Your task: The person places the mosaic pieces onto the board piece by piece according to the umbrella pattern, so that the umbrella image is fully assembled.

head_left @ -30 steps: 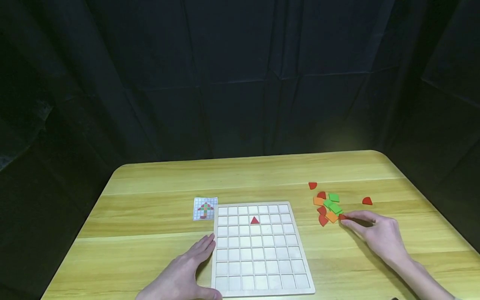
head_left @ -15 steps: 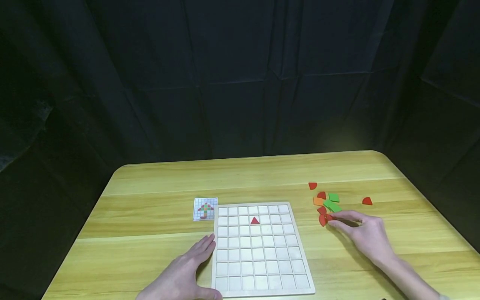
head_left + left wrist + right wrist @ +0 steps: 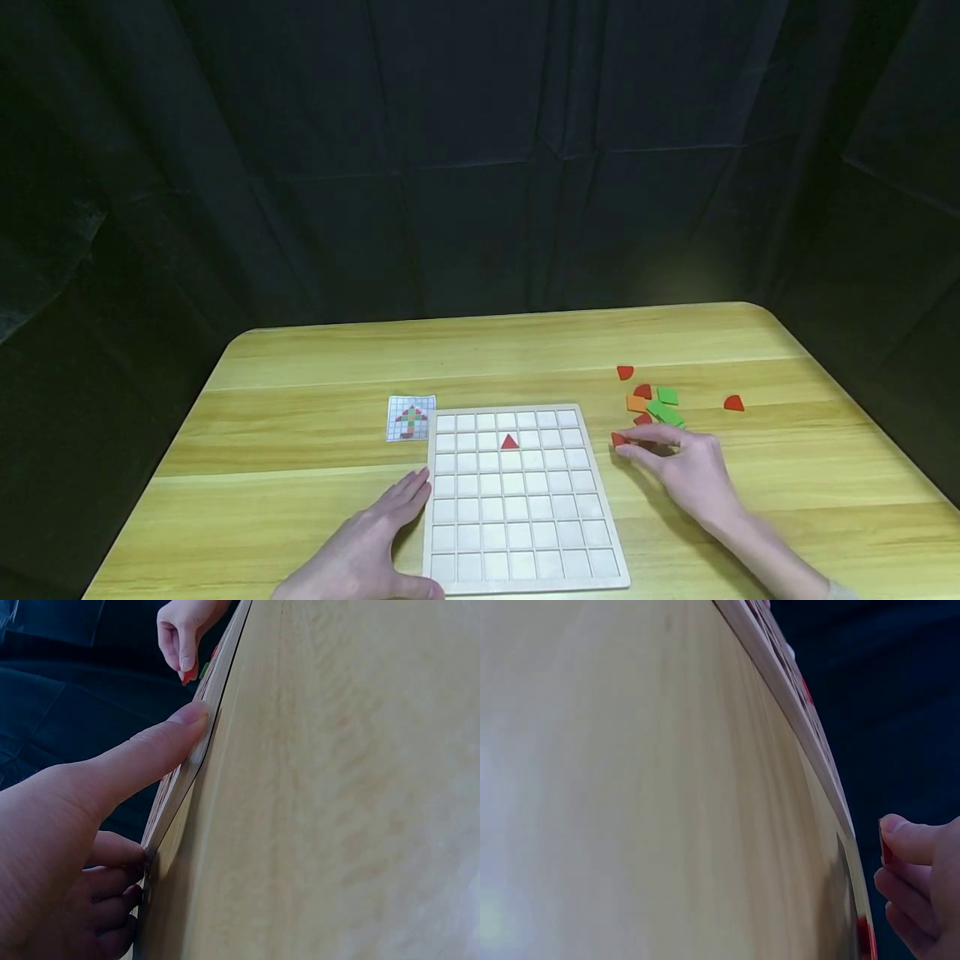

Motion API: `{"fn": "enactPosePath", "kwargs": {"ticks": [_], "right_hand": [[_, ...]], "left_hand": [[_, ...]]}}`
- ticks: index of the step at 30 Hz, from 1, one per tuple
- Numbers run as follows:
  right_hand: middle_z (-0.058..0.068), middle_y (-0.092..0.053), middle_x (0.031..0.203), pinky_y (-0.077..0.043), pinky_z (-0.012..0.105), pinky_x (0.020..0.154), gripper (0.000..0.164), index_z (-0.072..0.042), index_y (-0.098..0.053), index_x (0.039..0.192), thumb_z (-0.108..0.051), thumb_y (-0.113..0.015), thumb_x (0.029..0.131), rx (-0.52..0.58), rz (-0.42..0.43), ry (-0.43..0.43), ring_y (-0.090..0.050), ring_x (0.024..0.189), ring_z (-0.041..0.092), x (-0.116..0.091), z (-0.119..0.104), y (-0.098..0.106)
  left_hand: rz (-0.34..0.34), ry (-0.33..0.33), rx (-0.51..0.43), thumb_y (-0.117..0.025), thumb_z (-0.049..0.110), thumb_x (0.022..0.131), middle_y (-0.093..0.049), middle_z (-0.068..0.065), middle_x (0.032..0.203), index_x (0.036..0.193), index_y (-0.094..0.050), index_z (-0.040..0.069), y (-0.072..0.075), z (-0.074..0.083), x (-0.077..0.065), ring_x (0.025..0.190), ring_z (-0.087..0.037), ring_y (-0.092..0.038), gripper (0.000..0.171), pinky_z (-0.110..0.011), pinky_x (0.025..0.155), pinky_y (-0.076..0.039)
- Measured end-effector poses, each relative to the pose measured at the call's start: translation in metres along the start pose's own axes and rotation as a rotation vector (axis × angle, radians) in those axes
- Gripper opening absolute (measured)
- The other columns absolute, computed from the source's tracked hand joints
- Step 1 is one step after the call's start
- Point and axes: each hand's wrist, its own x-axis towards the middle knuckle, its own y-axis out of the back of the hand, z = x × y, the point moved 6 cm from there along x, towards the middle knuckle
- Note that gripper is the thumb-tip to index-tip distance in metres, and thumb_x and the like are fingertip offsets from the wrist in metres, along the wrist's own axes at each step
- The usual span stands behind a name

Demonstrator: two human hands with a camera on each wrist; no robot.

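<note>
My right hand [image 3: 686, 471] pinches a red quarter-circle tile [image 3: 619, 439] between thumb and fingertips, just right of the white grid board [image 3: 514, 506]. In the right wrist view that tile [image 3: 886, 844] shows as a thin red edge, held above the table. The left hand [image 3: 367, 533] lies at the board's left side, fingers extended along the rim and thumb by the lower left corner. Seen from the left wrist, the thumb [image 3: 150, 757] rests against the board's edge. One red triangle tile [image 3: 509, 442] sits in a cell of the second row.
Green tiles [image 3: 664, 412], an orange tile [image 3: 636, 403] and red quarter-circle tiles [image 3: 642, 391] lie beyond the right hand. Single red tiles [image 3: 734, 403] lie farther out. A pattern card [image 3: 410, 418] with an arrow-like design touches the board's upper left. Dark cloth [image 3: 480, 167] hangs behind the table.
My right hand has moved left from the pile toward the board, carrying the red quarter-circle tile. The left hand and the board have stayed in place.
</note>
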Motion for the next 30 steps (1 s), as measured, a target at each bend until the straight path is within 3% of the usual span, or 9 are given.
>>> {"fn": "enactPosePath", "kwargs": {"ticks": [12,20,24,30], "right_hand": [[-0.013,-0.077,0.087,-0.053,0.013,0.072,0.019,-0.022,-0.08,0.092,-0.02,-0.088,0.075,0.127,-0.058,0.028,-0.073,0.082,0.004,-0.004,-0.03,-0.034],[-0.011,-0.077,0.084,-0.055,0.017,0.065,0.019,-0.019,-0.08,0.09,-0.016,-0.089,0.073,0.17,-0.059,0.131,-0.071,0.076,0.003,-0.006,-0.05,-0.053],[-0.009,-0.077,0.084,-0.052,0.016,0.06,0.018,-0.017,-0.08,0.091,-0.014,-0.088,0.074,0.202,-0.092,0.123,-0.069,0.072,0.001,-0.006,-0.058,-0.061],[-0.006,-0.078,0.086,-0.057,0.019,0.067,0.017,-0.015,-0.08,0.091,-0.012,-0.087,0.076,0.239,-0.136,0.097,-0.072,0.076,0.003,-0.007,-0.067,-0.071]], "left_hand": [[0.01,-0.016,0.009,-0.075,0.075,0.066,-0.026,-0.003,0.165,0.155,-0.035,0.008,-0.001,0.001,-0.001,0.15,-0.03,-0.029,0.119,-0.054,0.111,-0.039],[0.003,-0.007,0.007,-0.075,0.075,0.065,-0.026,-0.004,0.165,0.155,-0.035,0.007,-0.001,0.001,0.0,0.15,-0.03,-0.029,0.12,-0.054,0.112,-0.038],[0.006,-0.006,0.014,-0.076,0.075,0.065,-0.026,-0.004,0.165,0.155,-0.035,0.007,0.0,0.002,0.0,0.15,-0.03,-0.028,0.12,-0.054,0.112,-0.038],[0.003,-0.006,0.017,-0.076,0.075,0.065,-0.026,-0.004,0.165,0.155,-0.034,0.007,-0.001,0.002,0.0,0.15,-0.031,-0.028,0.121,-0.055,0.111,-0.038]]}}
